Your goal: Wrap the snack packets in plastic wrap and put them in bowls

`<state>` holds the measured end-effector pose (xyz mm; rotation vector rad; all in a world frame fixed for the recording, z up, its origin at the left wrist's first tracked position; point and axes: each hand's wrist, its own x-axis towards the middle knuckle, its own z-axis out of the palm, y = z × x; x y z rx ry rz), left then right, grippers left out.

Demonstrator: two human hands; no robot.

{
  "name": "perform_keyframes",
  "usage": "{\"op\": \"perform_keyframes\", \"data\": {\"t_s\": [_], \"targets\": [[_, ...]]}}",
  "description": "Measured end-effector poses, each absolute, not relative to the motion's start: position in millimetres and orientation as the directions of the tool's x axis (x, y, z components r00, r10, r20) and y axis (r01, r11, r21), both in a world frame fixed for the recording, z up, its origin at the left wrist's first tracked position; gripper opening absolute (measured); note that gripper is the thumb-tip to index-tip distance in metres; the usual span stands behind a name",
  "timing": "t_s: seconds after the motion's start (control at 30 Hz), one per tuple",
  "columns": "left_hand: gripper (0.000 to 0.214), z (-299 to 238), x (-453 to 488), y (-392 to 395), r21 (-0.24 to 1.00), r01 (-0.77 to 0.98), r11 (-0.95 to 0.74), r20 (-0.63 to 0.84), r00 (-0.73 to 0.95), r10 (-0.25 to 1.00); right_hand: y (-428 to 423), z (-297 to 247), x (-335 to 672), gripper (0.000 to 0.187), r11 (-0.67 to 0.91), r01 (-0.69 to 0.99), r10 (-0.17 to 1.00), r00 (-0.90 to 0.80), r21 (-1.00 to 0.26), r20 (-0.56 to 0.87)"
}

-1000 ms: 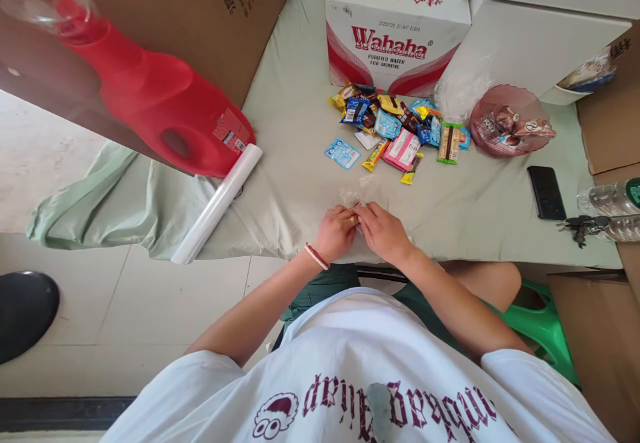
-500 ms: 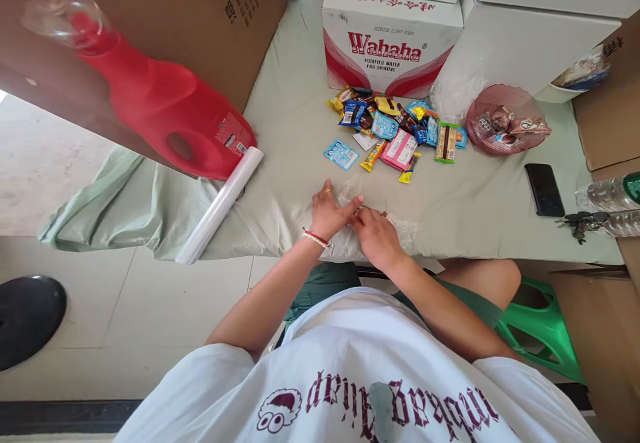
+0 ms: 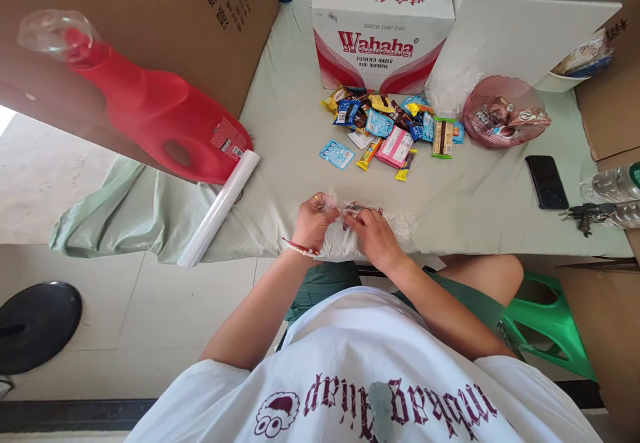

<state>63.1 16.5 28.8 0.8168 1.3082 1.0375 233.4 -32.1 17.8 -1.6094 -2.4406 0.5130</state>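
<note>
While both hands pinch clear wrap, the carton reads "Wahaha"

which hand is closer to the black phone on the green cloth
Right. The right hand, pinching the clear plastic bag, is left of the flat black phone; the left hand, gripping the same bag, is farther left.

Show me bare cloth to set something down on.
Bare cloth lies between the roll and the snacks, and between the bag at the right hand and the phone. Crowded from snacks to basket by the box.
</note>
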Motion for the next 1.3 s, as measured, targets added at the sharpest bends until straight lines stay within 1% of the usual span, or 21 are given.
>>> {"op": "perform_keyframes", "data": {"t_s": [0.07,0.17,0.23,0.3,0.37,0.4,0.47,0.5,0.53,0.57,0.6,0.63,0.7,0.8,0.87,0.93,0.97,1.03,1.13,1.2,1.3], "targets": [[0.025,35,72,9,0.962,-0.02,0.271,-0.27,0.015,0.963,-37,14,234,0.053,0.372,0.84,0.912,-0.41,-0.396,-0.014],[0.013,39,91,-1,0.956,0.279,0.088,-0.12,0.1,0.988,-48,10,239,0.055,0.382,0.794,0.91,-0.413,-0.472,0.042],[0.02,36,102,-9,0.873,0.474,-0.119,0.022,0.205,0.979,-56,12,246,0.052,0.414,0.725,0.89,-0.449,-0.551,0.078],[0.028,30,108,-17,0.732,0.602,-0.318,0.125,0.339,0.932,-63,16,257,0.038,0.435,0.646,0.86,-0.504,-0.627,0.078],[0.031,22,110,-26,0.598,0.671,-0.438,0.154,0.44,0.885,-67,21,272,0.022,0.382,0.631,0.873,-0.485,-0.675,0.041],[0.032,18,110,-29,0.545,0.693,-0.472,0.151,0.473,0.868,-68,22,280,0.022,0.325,0.656,0.908,-0.418,-0.681,0.031],[0.034,9,109,-35,0.468,0.717,-0.516,0.14,0.517,0.845,-68,19,296,0.024,0.174,0.746,0.983,-0.165,-0.643,0.076],[0.037,6,108,-38,0.441,0.722,-0.533,0.136,0.533,0.835,-66,16,303,0.023,0.093,0.789,0.992,-0.02,-0.607,0.126],[0.04,2,107,-39,0.421,0.725,-0.545,0.133,0.545,0.828,-64,11,310,0.028,0.015,0.822,0.979,0.103,-0.569,0.175],[0.043,-1,107,-40,0.406,0.728,-0.552,0.13,0.552,0.824,-62,5,315,0.037,-0.05,0.845,0.961,0.186,-0.533,0.205],[0.045,-3,107,-41,0.397,0.731,-0.555,0.128,0.554,0.822,-59,0,320,0.045,-0.099,0.858,0.951,0.23,-0.504,0.206],[0.046,-5,107,-41,0.391,0.735,-0.554,0.126,0.554,0.823,-57,-5,324,0.048,-0.123,0.864,0.955,0.236,-0.489,0.177],[0.048,-7,106,-41,0.389,0.739,-0.55,0.124,0.549,0.826,-54,-9,328,0.039,-0.128,0.846,0.978,0.193,-0.517,0.075],[0.049,-5,106,-40,0.398,0.734,-0.55,0.122,0.552,0.825,-47,2,324,0.028,-0.134,0.73,0.989,0.141,-0.67,-0.045],[0.05,-4,106,-39,0.406,0.732,-0.547,0.124,0.549,0.827,-36,16,313,0.025,-0.133,0.642,0.99,0.116,-0.755,-0.075],[0.05,-4,106,-39,0.411,0.735,-0.54,0.134,0.537,0.833,-21,30,295,0.02,-0.074,0.634,0.997,0.054,-0.77,-0.051],[0.049,-5,105,-38,0.414,0.736,-0.536,0.143,0.529,0.837,-12,35,284,0.018,-0.026,0.665,1.0,0.011,-0.747,-0.025],[0.046,-7,103,-36,0.43,0.727,-0.536,0.167,0.519,0.838,7,40,260,0.019,0.064,0.755,0.996,-0.085,-0.652,-0.001],[0.047,-11,93,-31,0.495,0.668,-0.555,0.225,0.519,0.825,27,38,227,0.023,0.134,0.867,0.978,-0.194,-0.48,-0.078],[0.049,-12,82,-29,0.549,0.607,-0.574,0.265,0.525,0.809,33,35,214,0.026,0.184,0.895,0.963,-0.246,-0.407,-0.106],[0.045,-9,62,-31,0.623,0.543,-0.562,0.304,0.494,0.814,28,30,205,0.028,0.282,0.898,0.945,-0.321,-0.339,-0.065]]}}
